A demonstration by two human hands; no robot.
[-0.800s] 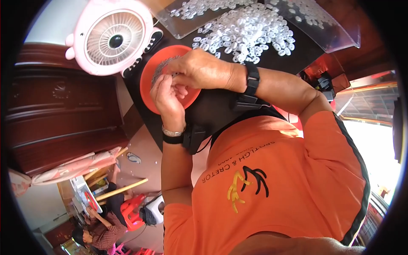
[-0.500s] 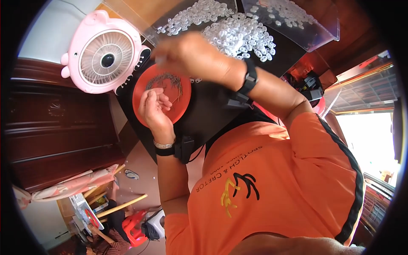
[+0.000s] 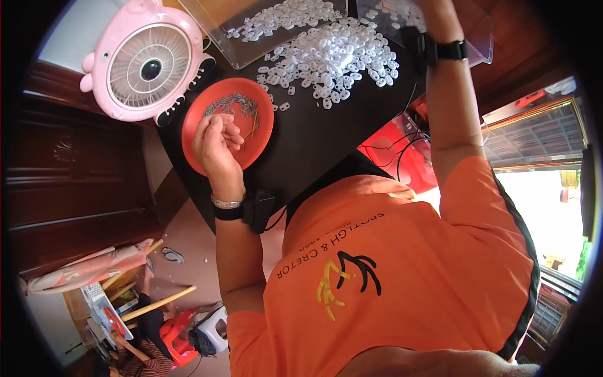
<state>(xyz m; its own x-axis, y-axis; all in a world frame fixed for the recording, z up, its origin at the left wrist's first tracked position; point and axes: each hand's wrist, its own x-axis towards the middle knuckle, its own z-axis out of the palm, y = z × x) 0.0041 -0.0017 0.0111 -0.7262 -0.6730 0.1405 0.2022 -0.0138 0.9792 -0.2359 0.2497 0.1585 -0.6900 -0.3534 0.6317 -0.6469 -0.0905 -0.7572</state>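
Note:
My left hand [image 3: 217, 146] hovers over a round red-orange bowl [image 3: 262, 135], its fingers curled inward. Whatever lies in those fingers, if anything, is hidden. Thin grey metal pieces, like screws or pins [image 3: 235, 100], are gathered at the bowl's far side. My right hand [image 3: 440, 14] reaches to the far right, above a clear plastic bin [image 3: 480, 44]; its fingers are cut off by the picture's edge. Between the bowl and that bin spreads a heap of small white oval plastic pieces with two holes [image 3: 336, 53].
A second clear bin [image 3: 242, 58] with more white pieces stands at the back. A pink animal-shaped fan [image 3: 151, 69] is left of the bowl. All sit on a black table [image 3: 314, 138]. Red stools [image 3: 179, 336] and another person [image 3: 147, 333] are at lower left.
My right hand has swung from above the bowl to the far right, over the clear bin. My left hand stays curled at the bowl. The whole view has shifted slightly.

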